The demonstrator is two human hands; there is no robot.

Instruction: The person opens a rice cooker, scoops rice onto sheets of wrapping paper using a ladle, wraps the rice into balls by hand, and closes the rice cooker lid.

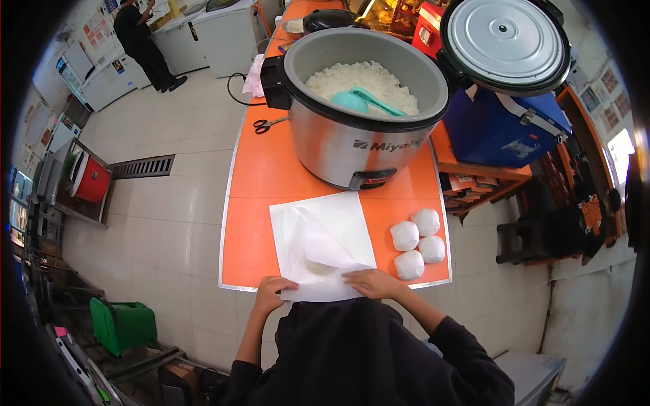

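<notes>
White paper sheets point(325, 220) lie at the near edge of the orange table point(250, 176), the top one partly folded over a pale, rounded lump that shows faintly. My left hand point(272, 292) grips the paper's near left corner. On the right side of the fold, my right hand point(371, 283) has its fingers pressed on the paper. Several white wrapped bundles point(409, 264) sit to the right. Beyond the paper stands a large rice cooker point(325, 145), open, with white rice point(365, 73) and a turquoise scoop point(379, 103) inside.
Black-handled scissors point(264, 126) lie left of the cooker. The cooker's raised lid point(502, 30) leans over a blue cooler box point(504, 128) at the right. A person point(141, 40) in dark clothes stands far off at the upper left. A green container point(122, 326) is at lower left.
</notes>
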